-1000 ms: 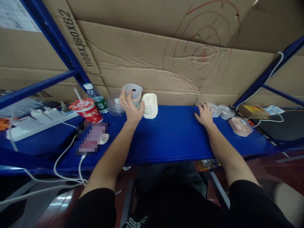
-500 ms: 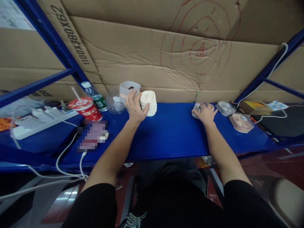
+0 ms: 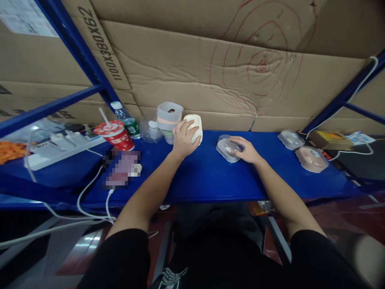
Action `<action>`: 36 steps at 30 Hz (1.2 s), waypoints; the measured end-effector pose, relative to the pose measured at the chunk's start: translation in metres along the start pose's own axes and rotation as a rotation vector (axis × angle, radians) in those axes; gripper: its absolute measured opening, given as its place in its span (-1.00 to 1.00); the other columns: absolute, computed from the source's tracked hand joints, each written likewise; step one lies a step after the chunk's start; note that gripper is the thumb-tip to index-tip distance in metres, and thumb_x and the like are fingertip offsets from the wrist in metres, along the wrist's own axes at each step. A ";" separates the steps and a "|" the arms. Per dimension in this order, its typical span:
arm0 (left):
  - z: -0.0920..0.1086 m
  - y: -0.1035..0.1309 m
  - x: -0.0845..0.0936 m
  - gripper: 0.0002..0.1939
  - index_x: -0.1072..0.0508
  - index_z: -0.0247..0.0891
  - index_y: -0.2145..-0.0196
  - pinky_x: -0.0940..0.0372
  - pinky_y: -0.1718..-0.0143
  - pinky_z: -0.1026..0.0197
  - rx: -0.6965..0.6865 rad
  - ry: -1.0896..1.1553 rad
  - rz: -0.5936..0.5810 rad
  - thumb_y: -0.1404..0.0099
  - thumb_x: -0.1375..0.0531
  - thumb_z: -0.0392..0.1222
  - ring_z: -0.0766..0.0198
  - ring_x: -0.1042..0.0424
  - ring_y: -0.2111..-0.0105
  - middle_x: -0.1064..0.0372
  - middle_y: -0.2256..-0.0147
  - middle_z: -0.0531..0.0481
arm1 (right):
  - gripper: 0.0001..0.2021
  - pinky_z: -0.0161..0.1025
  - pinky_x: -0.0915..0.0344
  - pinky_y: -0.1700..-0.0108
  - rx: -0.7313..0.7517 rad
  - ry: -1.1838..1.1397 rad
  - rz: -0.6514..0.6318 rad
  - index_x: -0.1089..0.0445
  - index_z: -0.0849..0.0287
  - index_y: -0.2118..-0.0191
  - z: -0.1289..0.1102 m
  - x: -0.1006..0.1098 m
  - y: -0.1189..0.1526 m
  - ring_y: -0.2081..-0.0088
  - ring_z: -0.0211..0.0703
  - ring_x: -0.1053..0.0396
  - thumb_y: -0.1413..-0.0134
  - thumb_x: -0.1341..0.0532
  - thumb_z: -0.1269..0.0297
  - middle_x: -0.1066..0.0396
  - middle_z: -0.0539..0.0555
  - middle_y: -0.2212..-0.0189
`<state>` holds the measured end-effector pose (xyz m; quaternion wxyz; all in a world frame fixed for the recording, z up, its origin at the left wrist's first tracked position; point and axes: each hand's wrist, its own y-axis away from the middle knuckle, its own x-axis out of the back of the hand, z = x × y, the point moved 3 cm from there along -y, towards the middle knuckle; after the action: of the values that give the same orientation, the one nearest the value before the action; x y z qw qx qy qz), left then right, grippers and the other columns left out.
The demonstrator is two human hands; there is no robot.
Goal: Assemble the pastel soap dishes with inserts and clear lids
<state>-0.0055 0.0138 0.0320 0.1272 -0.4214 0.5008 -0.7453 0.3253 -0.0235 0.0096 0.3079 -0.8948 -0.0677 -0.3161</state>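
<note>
My left hand [image 3: 184, 140] lies over a stack of cream-coloured, rounded-square dishes [image 3: 195, 120], fingers bent across the top and thumb along the near right side. Right behind that hand stands a white, box-like container [image 3: 170, 111] with an opening in its top. A clear plastic container [image 3: 224, 146] with a small white piece showing in it rests on the blue table. My right hand [image 3: 247, 150] grips its right edge, fingers on the far side and thumb on the near side.
A second clear container [image 3: 291, 139] and a pinkish one [image 3: 311, 158] sit at the right. Leftward are a clear round lid [image 3: 147, 127], a red cup with a straw [image 3: 116, 134], a water bottle [image 3: 128, 122] and a power strip [image 3: 69, 150]. Cardboard [image 3: 180, 60] closes off the back.
My right hand has moved left and nearer, and the clear container has come with it. My left hand has shifted from the stack's left side onto its top. The view has turned slightly left.
</note>
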 end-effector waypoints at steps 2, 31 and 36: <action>0.006 -0.001 -0.001 -0.60 -0.60 -0.16 -0.10 -0.19 -0.25 -0.28 -0.048 -0.003 -0.055 -0.43 -0.24 0.07 -0.24 -0.39 -0.23 -0.51 -0.17 -0.29 | -0.40 0.32 -0.29 -0.40 -0.011 -0.164 0.089 -0.61 -0.04 -0.17 -0.008 0.002 -0.001 -0.30 0.29 -0.46 -0.10 -0.44 -0.25 -0.55 0.18 -0.24; -0.148 0.010 0.072 -0.49 -0.53 -0.34 -0.16 -0.38 -0.14 -0.18 0.885 -0.099 0.312 -0.42 -0.28 0.08 -0.11 -0.58 0.03 -0.58 0.25 -0.15 | -0.34 0.23 -0.53 -0.13 -0.285 -0.136 0.273 -0.57 0.10 -0.05 0.019 0.003 0.000 0.10 0.15 -0.62 -0.05 -0.41 -0.35 -0.67 0.18 0.14; -0.138 0.007 0.072 -0.43 -0.51 -0.34 -0.18 -0.37 -0.16 -0.18 0.928 -0.081 0.306 -0.36 -0.32 0.10 -0.15 -0.58 0.07 -0.56 0.31 -0.14 | -0.41 0.28 -0.47 -0.21 -0.225 0.001 0.237 -0.57 0.12 -0.07 0.013 0.005 0.001 0.03 0.19 -0.62 -0.14 -0.37 -0.26 -0.66 0.22 0.08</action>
<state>-0.1553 0.0545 0.0418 0.4290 -0.2708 0.1668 -0.8455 0.3367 -0.0165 0.0041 0.2411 -0.9252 0.0744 -0.2834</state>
